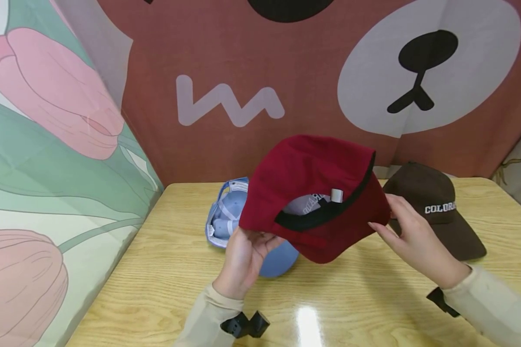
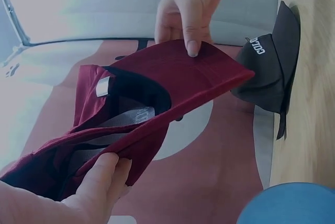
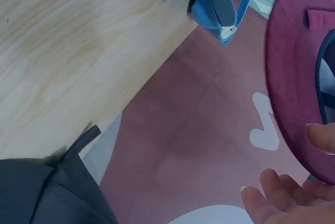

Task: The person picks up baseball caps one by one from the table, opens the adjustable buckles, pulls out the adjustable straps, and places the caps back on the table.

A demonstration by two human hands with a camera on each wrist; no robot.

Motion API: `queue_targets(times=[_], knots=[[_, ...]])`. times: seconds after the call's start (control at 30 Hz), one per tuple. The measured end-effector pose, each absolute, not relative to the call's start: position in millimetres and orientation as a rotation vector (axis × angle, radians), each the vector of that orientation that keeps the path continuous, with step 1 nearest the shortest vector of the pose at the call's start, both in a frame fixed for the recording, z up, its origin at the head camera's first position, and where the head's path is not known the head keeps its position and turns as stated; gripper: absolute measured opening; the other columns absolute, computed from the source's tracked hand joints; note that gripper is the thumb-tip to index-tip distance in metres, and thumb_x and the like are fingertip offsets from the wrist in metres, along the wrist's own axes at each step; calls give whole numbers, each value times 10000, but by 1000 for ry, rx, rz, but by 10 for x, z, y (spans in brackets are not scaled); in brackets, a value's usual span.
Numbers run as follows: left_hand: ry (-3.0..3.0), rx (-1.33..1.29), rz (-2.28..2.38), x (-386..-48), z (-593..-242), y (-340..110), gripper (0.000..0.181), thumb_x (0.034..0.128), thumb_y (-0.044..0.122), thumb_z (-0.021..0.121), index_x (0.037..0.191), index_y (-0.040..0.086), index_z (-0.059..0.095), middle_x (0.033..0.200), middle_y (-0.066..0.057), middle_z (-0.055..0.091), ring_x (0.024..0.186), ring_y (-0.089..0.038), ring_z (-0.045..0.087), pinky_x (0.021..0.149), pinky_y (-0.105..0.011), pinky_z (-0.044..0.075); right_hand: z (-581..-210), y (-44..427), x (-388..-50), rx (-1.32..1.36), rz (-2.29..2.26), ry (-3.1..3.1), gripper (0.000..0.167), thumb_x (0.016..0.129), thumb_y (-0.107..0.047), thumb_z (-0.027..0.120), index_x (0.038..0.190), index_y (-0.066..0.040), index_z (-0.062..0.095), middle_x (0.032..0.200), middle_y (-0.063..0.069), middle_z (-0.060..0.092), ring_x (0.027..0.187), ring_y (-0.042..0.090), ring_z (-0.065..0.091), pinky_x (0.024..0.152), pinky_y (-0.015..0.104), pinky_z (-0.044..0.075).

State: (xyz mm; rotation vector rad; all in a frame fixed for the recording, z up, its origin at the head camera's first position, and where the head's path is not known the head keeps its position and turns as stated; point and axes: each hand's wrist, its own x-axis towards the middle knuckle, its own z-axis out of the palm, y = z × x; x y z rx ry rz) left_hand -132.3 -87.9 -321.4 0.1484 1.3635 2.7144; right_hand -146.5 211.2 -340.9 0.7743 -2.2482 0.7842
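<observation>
A dark red fabric baseball cap (image 1: 308, 164) is held up above the pale yellow wood-grain surface (image 1: 156, 294), and both hands are grasping it. The left hand (image 1: 244, 262) holds its lower left side from below, some fingers passing under the fabric. The right hand (image 1: 417, 241) pinches the right-hand edge of the brim, its thumb lying on the side that faces the wearer of the head camera, as the left wrist view also shows. The cap is tilted, its inside partly turned toward the head camera: a black inner band, a small white rectangular tag (image 1: 336, 195) and grey lining with pale lettering show there.

Behind the left hand, a light blue fabric cap (image 1: 230, 212) lies on the surface, partly hidden by the red one; its inside shows, crossed by white tape, and its rounded brim points toward the person. Near the right hand and farther back, a dark brown fabric cap (image 1: 425, 193) rests crown up, with white raised letters on its front, of which "COLOR" can be read; its brim points to the right and toward the person.

Cream long sleeves (image 1: 490, 294) cover the arms, with small black devices (image 1: 245, 325) at the wrists. A reddish-brown cloth printed with a bear's face (image 1: 286, 58) hangs behind the surface, and a cloth with large pink tulips (image 1: 47, 193) hangs at the left.
</observation>
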Motion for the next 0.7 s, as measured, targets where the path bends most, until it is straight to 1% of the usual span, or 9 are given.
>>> queue_targets(times=[0.1,0.2,0.27,0.4,0.5,0.63,0.7], knots=[[1348,176,2730,-1322,-3208,-885,348,1049,88,263,928,116,588,733,-17,612,796,-197,662,842,-388,538,-3439,2112,-1462,743,799,-2267,532,780,33,776,1252,42,531,1164,140,573,931,-19,471,795,56,369],[1330,193,2744,-1317,-3197,-886,337,1048,78,260,962,106,584,789,-33,630,811,-200,662,847,-391,538,-3466,2103,-1452,706,847,-2305,609,711,116,785,1253,38,520,1111,120,593,892,-59,504,792,43,388],[1314,187,2754,-1309,-3188,-882,326,1050,78,256,987,98,575,821,-47,638,815,-201,660,850,-390,537,-3488,2100,-1449,698,904,-2323,619,716,136,770,1265,45,500,1048,99,607,862,-65,535,777,48,411],[1285,179,2771,-1293,-3176,-874,310,1058,89,244,1033,88,553,894,-66,652,854,-209,665,867,-392,531,-3540,2098,-1447,690,1068,-2383,502,797,108,720,1237,30,492,927,40,621,814,-41,576,728,83,452],[1269,176,2781,-1284,-3169,-869,306,1061,94,239,1062,84,545,946,-73,663,886,-221,670,883,-402,523,-3581,2093,-1453,686,1225,-2427,405,854,86,673,1210,4,499,913,-9,632,821,-15,598,704,115,471],[1252,163,2786,-1276,-3161,-857,317,1053,85,233,1062,78,550,969,-76,674,906,-229,671,891,-410,518,-3654,2081,-1467,717,1424,-2403,324,889,112,610,1179,30,491,938,-78,642,821,28,631,685,150,491],[1250,154,2784,-1272,-3158,-851,324,1049,82,227,1057,78,550,965,-74,675,909,-229,671,891,-409,518,-3687,2072,-1472,730,1489,-2385,283,901,117,587,1158,50,489,927,-92,650,805,41,640,681,166,500]])
